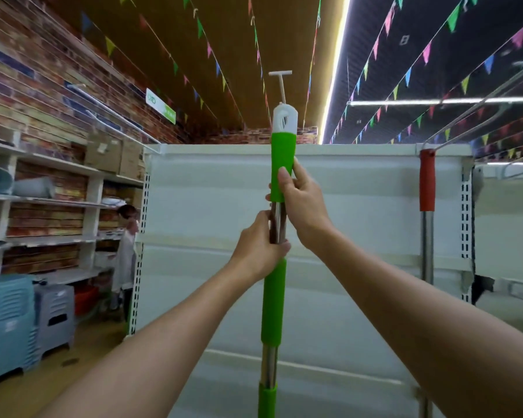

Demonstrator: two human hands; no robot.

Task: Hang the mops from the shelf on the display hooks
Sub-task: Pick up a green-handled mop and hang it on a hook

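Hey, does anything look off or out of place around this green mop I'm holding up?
Nothing looks damaged or spilled. The green mop stands upright, held by the left hand and right hand, its white hanging cap not yet on a hook. The red mop already hangs straight at the right of the white display panel.

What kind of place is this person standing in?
Most likely a shop or supermarket aisle. A white display stand with slotted uprights faces the person, a red-handled mop hangs from its top edge, wall shelves hold stock and boxes, and strings of coloured flags cross the ceiling.
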